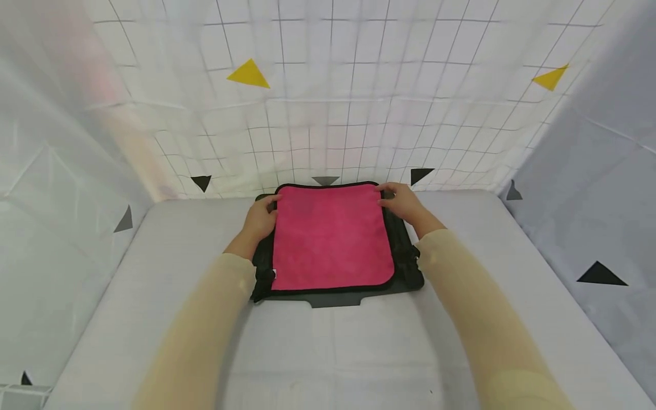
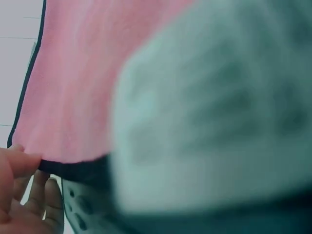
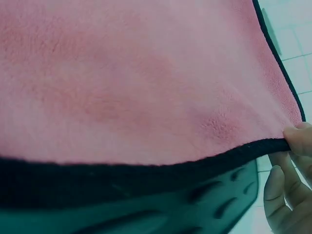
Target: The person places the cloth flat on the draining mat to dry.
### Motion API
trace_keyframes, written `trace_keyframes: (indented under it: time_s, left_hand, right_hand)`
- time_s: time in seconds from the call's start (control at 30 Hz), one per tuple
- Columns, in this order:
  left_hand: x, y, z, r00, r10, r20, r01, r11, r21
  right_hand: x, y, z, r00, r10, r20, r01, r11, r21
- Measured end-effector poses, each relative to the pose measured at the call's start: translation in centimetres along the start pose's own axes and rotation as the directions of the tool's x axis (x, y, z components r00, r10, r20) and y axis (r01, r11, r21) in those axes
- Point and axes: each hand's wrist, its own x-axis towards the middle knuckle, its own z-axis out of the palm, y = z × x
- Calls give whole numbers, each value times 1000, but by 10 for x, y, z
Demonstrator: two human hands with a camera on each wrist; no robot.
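Note:
A pink cloth (image 1: 333, 239) with a black bound edge lies spread over a dark tray-like board (image 1: 407, 267) with raised bumps. My left hand (image 1: 261, 219) pinches the cloth's far left corner between thumb and fingers. At the far right corner my right hand (image 1: 402, 200) pinches the edge the same way. In the right wrist view the pink cloth (image 3: 146, 87) pulls into creases toward the right hand (image 3: 295, 170), and bumps of the board (image 3: 224, 195) show below its edge. A blurred pale shape (image 2: 195, 107) covers much of the left wrist view, beside the left hand (image 2: 24, 190).
The board rests on a white-covered table (image 1: 328, 353), close to the back wall. A white sheet (image 1: 333, 85) with a grid and yellow triangles hangs behind. Pale side walls (image 1: 51, 228) with dark triangles stand left and right. A tab juts from the board's near edge.

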Motion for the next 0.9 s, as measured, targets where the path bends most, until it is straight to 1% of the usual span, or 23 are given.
trace_keyframes:
  time_s: [0.13, 0.23, 0.4, 0.53, 0.7, 0.8, 0.9]
  left_hand:
    - [2, -2, 5, 1000, -14, 21, 14, 999, 29]
    - [1, -4, 6, 999, -27, 33, 27, 999, 18]
    - [1, -5, 7, 999, -31, 41, 31, 999, 16]
    - [2, -5, 7, 997, -35, 65, 31, 998, 56]
    - [3, -1, 9, 994, -52, 96, 41, 992, 119]
    - [3, 2, 10, 991, -78, 111, 65, 990, 125]
    - [2, 3, 12, 990, -96, 103, 83, 989, 123]
  right_hand:
    - [2, 10, 8, 1000, 27, 4, -27, 1000, -8]
    - [4, 15, 12, 999, 33, 7, -33, 999, -22]
    - [5, 15, 16, 999, 33, 12, -32, 999, -18]
    - [6, 13, 19, 999, 25, 28, -24, 999, -36]
    - [9, 13, 22, 998, -5, 55, 12, 992, -126]
    - [12, 12, 24, 997, -2, 75, 14, 987, -161]
    - [14, 10, 26, 996, 8, 86, 7, 985, -174]
